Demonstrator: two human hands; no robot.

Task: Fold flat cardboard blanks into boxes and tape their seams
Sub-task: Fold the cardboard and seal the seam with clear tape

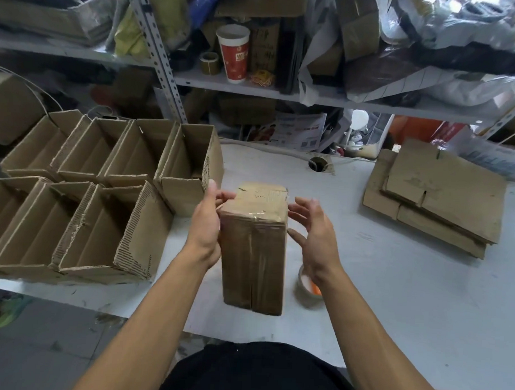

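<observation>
The taped box [253, 247] stands between the two hands, its long axis running from the person's body away toward the shelves, taped end up. The left hand [207, 222] lies flat against its left side, fingers straight and touching the cardboard. The right hand [313, 234] hovers just beside the right side, fingers spread, holding nothing. The tape roll [308, 287] lies on the counter [407, 302] under the right wrist.

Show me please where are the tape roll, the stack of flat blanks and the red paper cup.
tape roll [308, 290]: head view, on its rim beside the orange core.
stack of flat blanks [443, 189]: head view, on the top sheet.
red paper cup [236, 58]: head view, on its red side.
</observation>
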